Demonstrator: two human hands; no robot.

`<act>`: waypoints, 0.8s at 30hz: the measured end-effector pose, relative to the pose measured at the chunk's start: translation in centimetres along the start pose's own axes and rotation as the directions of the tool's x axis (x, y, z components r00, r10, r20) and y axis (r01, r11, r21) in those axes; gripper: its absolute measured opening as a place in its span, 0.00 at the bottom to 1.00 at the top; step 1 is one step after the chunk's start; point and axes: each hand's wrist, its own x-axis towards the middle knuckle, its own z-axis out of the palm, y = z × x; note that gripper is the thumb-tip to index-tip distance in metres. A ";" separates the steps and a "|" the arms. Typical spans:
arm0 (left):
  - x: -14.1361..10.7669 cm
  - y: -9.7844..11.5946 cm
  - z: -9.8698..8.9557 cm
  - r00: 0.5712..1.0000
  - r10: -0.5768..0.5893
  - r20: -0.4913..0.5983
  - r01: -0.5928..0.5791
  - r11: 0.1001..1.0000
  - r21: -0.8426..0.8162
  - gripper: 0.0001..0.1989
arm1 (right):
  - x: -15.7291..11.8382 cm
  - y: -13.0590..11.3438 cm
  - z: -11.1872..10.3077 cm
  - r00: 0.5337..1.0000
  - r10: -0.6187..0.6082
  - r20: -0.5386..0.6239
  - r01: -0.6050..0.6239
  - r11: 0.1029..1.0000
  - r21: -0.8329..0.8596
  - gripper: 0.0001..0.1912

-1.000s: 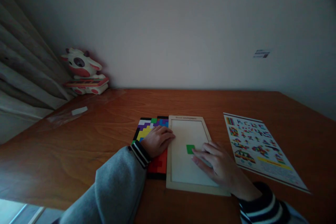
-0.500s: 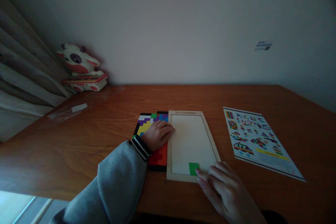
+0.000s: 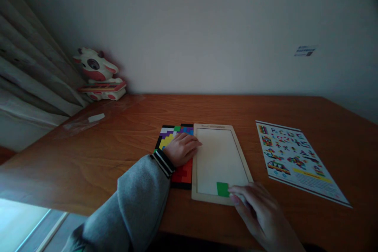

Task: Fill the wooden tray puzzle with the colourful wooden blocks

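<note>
My left hand [image 3: 183, 149] lies palm down with its fingers stretched out. It rests on a mat of multicoloured wooden puzzle blocks [image 3: 184, 175], its fingertips over the left rim of the wooden tray [image 3: 242, 153]. Against the tray's bottom rim lies a green square block [image 3: 222, 189]. My right hand [image 3: 256, 204] is at the tray's lower right corner, thumb and index finger pinched together at the green block's right edge. Those fingers cover the corner, so anything beneath them is hidden. The rest of the tray's pale inside is bare.
A printed sheet of coloured block figures [image 3: 298, 157] lies right of the tray. At the back left sits a cow toy with a keyboard [image 3: 102, 75], beside a curtain [image 3: 29, 75]. Clear plastic wrapping [image 3: 79, 124] lies before it. A wall stands behind the table.
The view has shifted a little, moving everything slightly right. My right thumb and index finger have drawn closer together at the green block's edge. My left hand stays on the blocks.
</note>
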 end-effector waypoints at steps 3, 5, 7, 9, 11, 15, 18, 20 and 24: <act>-0.4 -0.4 -0.9 1.000 0.004 -0.023 -0.003 0.999 0.039 0.13 | -0.5 0.6 0.2 0.995 0.085 -0.052 -0.084 0.996 0.013 0.07; -0.9 -1.0 -1.6 0.999 0.005 -0.036 -0.004 0.999 0.050 0.12 | -0.7 0.9 0.4 0.989 0.131 -0.069 -0.131 0.991 0.009 0.08; -1.6 -1.7 -2.4 0.999 0.015 -0.036 -0.013 0.999 0.041 0.10 | -0.8 1.1 0.5 0.984 0.161 -0.076 -0.161 0.987 -0.001 0.09; -2.5 -2.4 -3.2 0.999 0.009 -0.033 -0.009 1.000 0.016 0.10 | -0.7 1.2 0.5 0.980 0.174 -0.095 -0.176 0.984 -0.011 0.10; -3.2 -2.7 -3.9 1.000 -0.009 -0.021 0.009 1.000 -0.022 0.12 | -0.6 1.2 0.5 0.977 0.176 -0.118 -0.179 0.984 -0.016 0.11; -3.9 -2.5 -4.5 1.000 -0.018 0.019 0.020 0.994 -0.106 0.23 | -0.3 1.2 0.4 0.975 0.166 -0.145 -0.172 0.985 -0.029 0.12; -3.9 -2.2 -4.3 0.999 -0.043 0.023 0.045 0.994 -0.104 0.35 | -0.3 1.3 0.5 0.973 0.169 -0.159 -0.179 0.982 -0.053 0.13; -4.0 -2.3 -3.9 0.997 -0.075 0.027 0.077 0.994 -0.079 0.39 | -0.4 1.4 0.5 0.971 0.175 -0.163 -0.189 0.980 -0.070 0.15; -4.4 -3.5 -3.1 0.988 -0.142 0.064 0.143 0.989 -0.021 0.42 | -0.5 1.4 0.5 0.973 0.163 -0.163 -0.180 0.979 -0.093 0.16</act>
